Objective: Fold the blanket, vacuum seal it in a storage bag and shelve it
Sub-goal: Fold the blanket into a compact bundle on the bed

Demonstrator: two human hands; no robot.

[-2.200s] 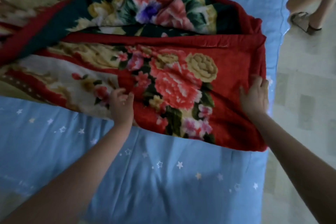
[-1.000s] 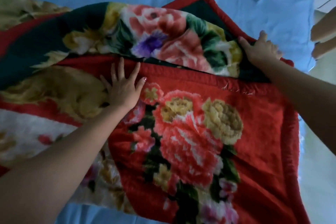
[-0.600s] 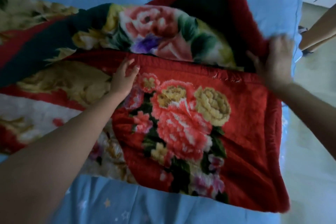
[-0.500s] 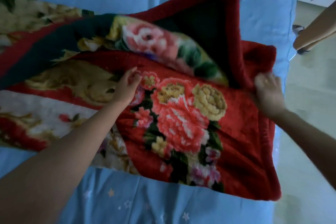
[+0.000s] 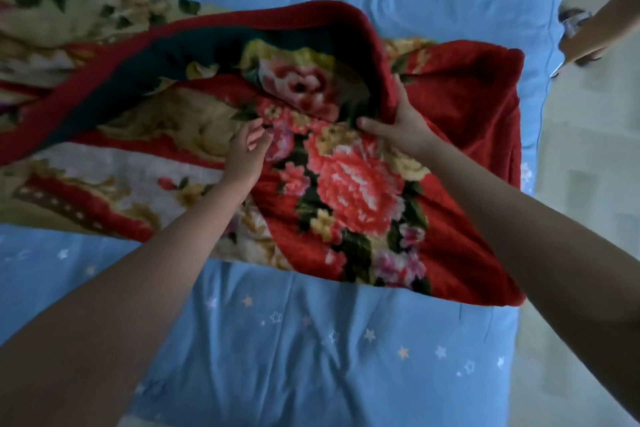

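Blue star-printed bed cover (image 5: 311,357) carried the red floral plush blanket (image 5: 346,184), which lay across the bed as a partly folded band. Long axis ran left-right in the head view, near end by the bed's right edge, far end off frame left. Right hand (image 5: 398,128) had its grip pinching the red-bordered upper flap, lifted and curling over toward the person. Left hand (image 5: 247,149) rested on the lower layer, fingers loosely spread, holding nothing. Judgement: early stage, folding incomplete; no storage bag, vacuum or shelf visible, so sealing and shelving were all left.
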